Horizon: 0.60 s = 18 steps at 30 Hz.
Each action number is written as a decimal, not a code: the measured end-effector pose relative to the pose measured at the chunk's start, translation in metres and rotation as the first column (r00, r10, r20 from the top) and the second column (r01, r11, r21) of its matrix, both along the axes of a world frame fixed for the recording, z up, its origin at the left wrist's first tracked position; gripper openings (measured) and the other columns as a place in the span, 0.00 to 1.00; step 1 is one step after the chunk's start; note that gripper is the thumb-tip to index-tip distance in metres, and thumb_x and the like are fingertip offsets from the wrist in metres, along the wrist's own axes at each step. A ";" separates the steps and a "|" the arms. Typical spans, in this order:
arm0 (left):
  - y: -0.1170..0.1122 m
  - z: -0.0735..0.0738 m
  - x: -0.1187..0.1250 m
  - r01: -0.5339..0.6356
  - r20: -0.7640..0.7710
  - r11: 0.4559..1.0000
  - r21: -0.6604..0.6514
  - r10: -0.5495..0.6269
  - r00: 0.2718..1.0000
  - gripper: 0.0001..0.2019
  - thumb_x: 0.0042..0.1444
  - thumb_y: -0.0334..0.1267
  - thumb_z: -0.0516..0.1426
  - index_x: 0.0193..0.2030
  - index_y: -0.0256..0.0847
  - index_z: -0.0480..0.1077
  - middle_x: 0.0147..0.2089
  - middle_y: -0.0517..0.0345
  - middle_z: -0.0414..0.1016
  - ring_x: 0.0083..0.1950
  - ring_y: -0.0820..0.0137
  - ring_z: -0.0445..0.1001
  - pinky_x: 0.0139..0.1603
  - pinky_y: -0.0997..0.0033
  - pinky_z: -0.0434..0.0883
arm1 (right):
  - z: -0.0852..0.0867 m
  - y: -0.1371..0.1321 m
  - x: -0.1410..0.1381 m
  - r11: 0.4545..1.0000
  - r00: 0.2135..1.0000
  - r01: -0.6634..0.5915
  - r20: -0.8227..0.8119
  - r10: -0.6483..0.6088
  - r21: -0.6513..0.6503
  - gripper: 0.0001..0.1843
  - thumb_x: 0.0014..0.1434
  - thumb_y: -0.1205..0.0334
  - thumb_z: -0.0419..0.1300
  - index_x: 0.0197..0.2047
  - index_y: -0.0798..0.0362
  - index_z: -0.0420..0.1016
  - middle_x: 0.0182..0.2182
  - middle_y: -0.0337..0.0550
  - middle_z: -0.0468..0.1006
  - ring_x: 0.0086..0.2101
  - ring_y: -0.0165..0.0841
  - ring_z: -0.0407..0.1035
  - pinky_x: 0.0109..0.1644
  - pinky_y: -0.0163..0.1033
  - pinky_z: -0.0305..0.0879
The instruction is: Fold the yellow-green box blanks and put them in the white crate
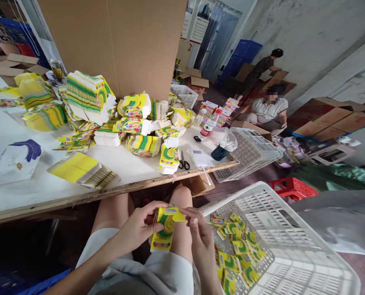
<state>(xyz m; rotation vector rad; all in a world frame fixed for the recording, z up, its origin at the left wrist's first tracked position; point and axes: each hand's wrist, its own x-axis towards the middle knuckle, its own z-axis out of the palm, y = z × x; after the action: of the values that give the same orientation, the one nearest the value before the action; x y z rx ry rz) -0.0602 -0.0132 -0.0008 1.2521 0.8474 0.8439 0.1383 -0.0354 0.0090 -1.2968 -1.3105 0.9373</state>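
A small yellow and green printed carton [165, 229] is held over my lap, with its top flap, which bears a barcode, standing out towards the right. My left hand [141, 225] grips the carton's left side, thumb across its front. The fingers of my right hand [199, 229] are closed at the flap's right edge. Beside my right forearm stands a white plastic crate [262, 194], where several similar cartons [240, 248] lie loose on the bottom. Stacks of flat yellow and green cartons [86, 96] cover part of the table in front of me.
The white table [78, 194] has a wooden front edge near my knees. On it are scissors [184, 164], a red-capped bottle [210, 125] and a dark cup [221, 152]. A tall cardboard sheet [115, 45] rises behind. Two people [270, 108] work at the back right.
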 end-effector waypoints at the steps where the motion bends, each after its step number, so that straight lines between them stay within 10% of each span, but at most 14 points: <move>1: 0.000 0.000 0.001 -0.019 -0.044 0.999 0.029 0.021 0.999 0.22 0.58 0.32 0.61 0.60 0.47 0.70 0.60 0.49 0.75 0.56 0.58 0.76 0.52 0.63 0.75 | 0.001 0.001 0.001 0.998 0.999 -0.038 0.002 0.039 -0.044 0.17 0.64 0.47 0.59 0.46 0.48 0.82 0.36 0.45 0.81 0.36 0.40 0.73 0.40 0.41 0.68; 8: -0.007 0.000 0.004 0.035 -0.119 0.994 0.106 -0.022 0.993 0.26 0.61 0.30 0.57 0.66 0.50 0.64 0.67 0.52 0.69 0.65 0.58 0.70 0.62 0.62 0.70 | -0.004 0.004 -0.009 0.989 0.991 -0.018 0.128 0.037 -0.147 0.18 0.56 0.60 0.64 0.50 0.54 0.74 0.18 0.27 0.57 0.20 0.30 0.54 0.25 0.35 0.54; 18: -0.004 0.002 0.004 0.040 -0.062 0.997 0.061 -0.036 0.997 0.26 0.60 0.29 0.58 0.65 0.49 0.65 0.65 0.50 0.71 0.63 0.56 0.71 0.59 0.60 0.72 | -0.011 -0.001 -0.021 0.990 0.985 0.041 0.170 -0.018 -0.135 0.20 0.55 0.62 0.64 0.51 0.50 0.70 0.16 0.24 0.64 0.16 0.27 0.53 0.22 0.33 0.52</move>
<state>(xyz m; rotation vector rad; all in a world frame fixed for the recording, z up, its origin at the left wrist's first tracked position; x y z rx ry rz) -0.0562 -0.0173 0.0016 1.3499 0.8488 0.8105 0.1175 -0.0362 -0.0020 -1.5263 -1.3701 0.9273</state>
